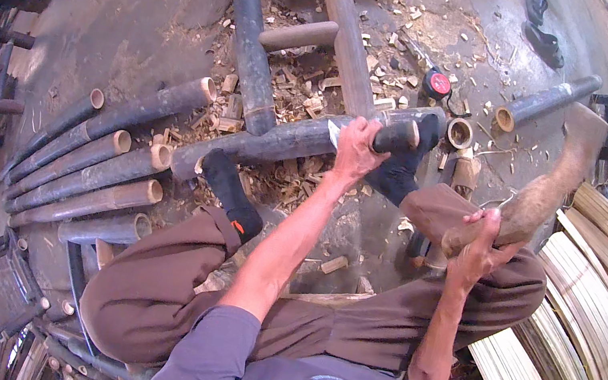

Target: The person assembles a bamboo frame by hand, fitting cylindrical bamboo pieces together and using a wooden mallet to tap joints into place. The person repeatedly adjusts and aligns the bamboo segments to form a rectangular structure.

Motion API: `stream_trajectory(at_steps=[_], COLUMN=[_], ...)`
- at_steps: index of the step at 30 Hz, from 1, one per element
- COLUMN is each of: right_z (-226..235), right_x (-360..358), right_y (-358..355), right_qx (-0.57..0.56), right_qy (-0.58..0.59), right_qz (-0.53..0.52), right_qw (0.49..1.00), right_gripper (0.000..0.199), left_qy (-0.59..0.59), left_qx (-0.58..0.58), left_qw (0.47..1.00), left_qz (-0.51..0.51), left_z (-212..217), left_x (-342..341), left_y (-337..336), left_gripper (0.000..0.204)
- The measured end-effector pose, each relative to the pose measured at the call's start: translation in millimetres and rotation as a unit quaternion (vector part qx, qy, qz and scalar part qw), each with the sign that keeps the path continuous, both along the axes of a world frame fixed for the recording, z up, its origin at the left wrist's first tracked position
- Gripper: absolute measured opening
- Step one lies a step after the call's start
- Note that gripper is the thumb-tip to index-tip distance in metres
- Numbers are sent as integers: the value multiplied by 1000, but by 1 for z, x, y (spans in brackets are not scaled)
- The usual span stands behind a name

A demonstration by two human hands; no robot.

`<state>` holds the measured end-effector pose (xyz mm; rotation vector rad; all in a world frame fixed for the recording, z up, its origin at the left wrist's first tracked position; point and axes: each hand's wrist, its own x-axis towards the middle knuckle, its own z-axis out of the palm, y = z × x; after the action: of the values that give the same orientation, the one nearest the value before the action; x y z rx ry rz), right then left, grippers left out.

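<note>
While the right hand (483,246) sits right of centre in the frame, its fingers are wrapped around the lower end of a wooden mallet (537,195), which slants toward the upper right and ends in a broad, blunt head. Near the middle of the frame, the left hand (358,151) has its fingers clenched around a short dark rod (397,136) whose pale end points to the right. This grip lies over a dark bamboo pole (271,144) that crosses the centre of the frame; whether the rod touches the pole cannot be told. Two uprights run from that pole toward the top of the frame, joined by a short crosspiece (298,36).

Wood chips (309,89) litter the floor around and between these parts. A red and black tape measure (437,83) lies above and right of centre, with a loose bamboo tube (549,101) farther right and dark sandals (543,43) at the upper right. Cut bamboo poles (100,170) fan out at the left; pale slats (586,297) fill the lower right.
</note>
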<state>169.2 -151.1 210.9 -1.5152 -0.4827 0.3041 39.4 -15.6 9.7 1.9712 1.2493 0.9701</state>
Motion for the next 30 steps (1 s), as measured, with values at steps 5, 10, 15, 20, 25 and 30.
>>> stream_trajectory(at_steps=[5, 10, 15, 20, 25, 30], right_z=[2, -120, -94, -60, -28, -10], right_x=[-5, -17, -47, -35, -36, -9], right_y=[16, -15, -1, -1, 5, -1], right_qx=[92, -106, -282, -210, -178, -183], right_qy=[87, 13, 132, 131, 122, -1], right_qz=[-65, 38, 200, 169, 142, 104], right_qw=[990, 994, 929, 954, 966, 978], right_gripper=[54, 52, 74, 71, 74, 79], left_qy=[-24, -46, -67, -88, -132, -77], left_qx=[-26, 7, -29, 68, -46, -11], left_qw=[999, 999, 997, 987, 964, 995], left_qz=[10, 2, -22, 115, 225, 58], left_z=[-2, 5, -2, 58, 41, 36], left_x=[-7, -3, -45, -78, -83, 1], left_y=[0, -1, -6, 14, 11, -17], left_gripper=[48, 47, 53, 38, 33, 49])
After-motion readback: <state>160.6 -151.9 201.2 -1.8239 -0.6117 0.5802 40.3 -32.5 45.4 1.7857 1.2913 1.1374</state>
